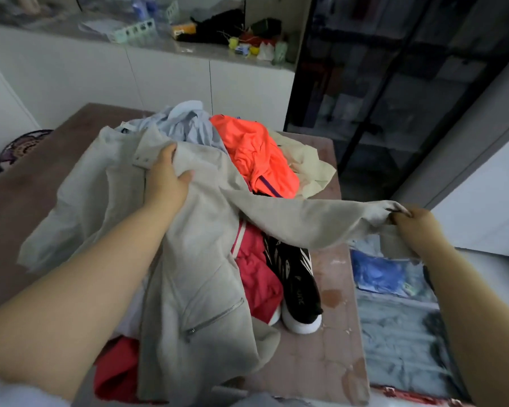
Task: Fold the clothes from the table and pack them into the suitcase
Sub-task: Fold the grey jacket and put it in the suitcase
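A beige zip jacket (194,259) lies spread over the clothes pile on the brown table (329,356). My left hand (168,177) grips its collar area near the top. Out to the right, my right hand (415,221) pinches the cuff of one sleeve and holds it stretched off the table's edge. Under the jacket lie a red garment (256,274), an orange garment (256,154), a pale blue shirt (185,124) and a cream cloth (312,165). The open suitcase (400,333) sits on the floor at the right, with grey lining and a blue item inside.
A black and white sneaker (297,289) lies on the table beside the red garment. White cabinets with a cluttered counter (218,45) stand behind. A dark glass cabinet (394,92) rises at the back right. A patterned round object (21,148) sits at the far left.
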The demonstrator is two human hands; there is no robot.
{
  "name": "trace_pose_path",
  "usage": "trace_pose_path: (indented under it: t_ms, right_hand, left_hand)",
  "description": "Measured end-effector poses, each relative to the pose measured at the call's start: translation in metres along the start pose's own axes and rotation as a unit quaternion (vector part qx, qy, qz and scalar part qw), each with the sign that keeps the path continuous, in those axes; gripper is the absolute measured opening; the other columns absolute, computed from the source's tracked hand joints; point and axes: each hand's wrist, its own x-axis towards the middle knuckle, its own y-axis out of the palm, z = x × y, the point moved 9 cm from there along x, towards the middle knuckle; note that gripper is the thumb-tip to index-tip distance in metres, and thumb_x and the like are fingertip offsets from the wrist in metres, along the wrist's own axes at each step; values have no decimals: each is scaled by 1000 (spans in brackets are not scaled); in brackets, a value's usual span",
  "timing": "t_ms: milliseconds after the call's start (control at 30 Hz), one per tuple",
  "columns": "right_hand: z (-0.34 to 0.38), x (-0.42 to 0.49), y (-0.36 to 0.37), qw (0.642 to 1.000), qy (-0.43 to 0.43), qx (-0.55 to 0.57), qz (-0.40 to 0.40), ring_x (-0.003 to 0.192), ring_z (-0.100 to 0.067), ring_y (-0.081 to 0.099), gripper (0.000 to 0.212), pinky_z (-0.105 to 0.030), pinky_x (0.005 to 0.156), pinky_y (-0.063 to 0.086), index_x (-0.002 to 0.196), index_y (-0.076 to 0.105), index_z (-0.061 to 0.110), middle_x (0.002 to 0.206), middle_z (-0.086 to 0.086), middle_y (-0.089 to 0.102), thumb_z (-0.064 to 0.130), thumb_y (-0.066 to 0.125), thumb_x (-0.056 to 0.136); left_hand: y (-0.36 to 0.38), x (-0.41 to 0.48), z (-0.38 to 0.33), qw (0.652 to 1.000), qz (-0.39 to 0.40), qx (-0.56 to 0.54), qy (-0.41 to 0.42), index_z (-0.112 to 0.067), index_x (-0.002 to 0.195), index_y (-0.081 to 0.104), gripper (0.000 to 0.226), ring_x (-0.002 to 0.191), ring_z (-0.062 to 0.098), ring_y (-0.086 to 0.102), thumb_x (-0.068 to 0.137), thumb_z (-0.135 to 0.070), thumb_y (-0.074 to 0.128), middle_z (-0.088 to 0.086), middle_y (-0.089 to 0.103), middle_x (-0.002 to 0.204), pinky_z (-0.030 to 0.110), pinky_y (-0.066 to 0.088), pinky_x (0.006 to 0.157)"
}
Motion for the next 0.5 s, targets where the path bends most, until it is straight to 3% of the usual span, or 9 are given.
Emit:
trace_pose_path:
  t_ms: [100, 167, 200, 267, 333, 400, 433, 500]
  right_hand:
    - [-26, -9, 13, 994, 61, -75, 52, 96, -37, 54, 35, -36, 77, 41, 117, 58, 0, 115, -26, 58, 24, 47, 95]
    - [-35, -25, 27, 984, 72, -92, 134, 94, -35, 60, 39, -34, 75, 47, 118, 57, 2, 115, -24, 59, 33, 52, 95]
    - [-40, -34, 36, 976, 88, -55, 190, 84, -33, 63, 45, -33, 68, 51, 111, 58, 4, 104, -20, 63, 41, 62, 87]
    - [-49, -47, 46, 955, 91, 26, 282, 74, -29, 68, 80, -33, 61, 54, 108, 61, 10, 91, -16, 70, 59, 85, 49]
    - [-46, -51, 48, 930, 54, 114, 346, 78, -27, 69, 101, -31, 61, 54, 113, 60, 19, 96, -14, 71, 54, 92, 24]
    - [-37, -49, 42, 918, 27, 155, 363, 80, -26, 68, 105, -30, 60, 54, 119, 59, 17, 102, -17, 69, 44, 95, 24]
    - [-30, -48, 37, 918, 25, 159, 362, 77, -26, 67, 101, -31, 59, 54, 118, 59, 12, 100, -19, 69, 40, 95, 28]
    - [-14, -48, 28, 927, 30, 138, 347, 71, -26, 64, 73, -31, 58, 53, 116, 59, 2, 90, -20, 68, 29, 87, 55]
  left_hand:
    - [8, 4, -13, 1000, -15, 24, -2, -14, 140, 35, 53, 126, 29, 43, 91, -16, 56, 11, 44, 140, 38, 33, 107]
    - [28, -2, -3, 993, 48, 106, -21, -14, 144, 30, 55, 130, 32, 38, 95, -22, 51, 15, 38, 145, 39, 29, 107]
    - [40, -8, 4, 982, 99, 156, -34, -15, 147, 25, 58, 133, 34, 33, 96, -29, 48, 17, 33, 147, 40, 26, 108]
    - [52, -25, 14, 959, 155, 230, -61, -22, 150, 14, 66, 138, 37, 21, 95, -44, 42, 19, 19, 152, 44, 18, 112]
    - [44, -42, 3, 959, 114, 253, -53, -24, 150, 7, 70, 141, 36, 8, 94, -51, 38, 15, 6, 156, 48, 7, 113]
    - [40, -67, -24, 964, 63, 257, 39, -25, 150, 10, 67, 143, 32, 2, 94, -52, 34, 7, 4, 158, 47, 1, 114]
    - [49, -83, -35, 956, 82, 265, 96, -28, 150, 13, 66, 144, 28, 3, 93, -57, 27, 2, 7, 158, 45, 1, 114]
    - [83, -115, -35, 916, 217, 300, 157, -32, 149, 13, 75, 145, 19, 4, 83, -66, 8, -5, 8, 158, 41, 2, 114]
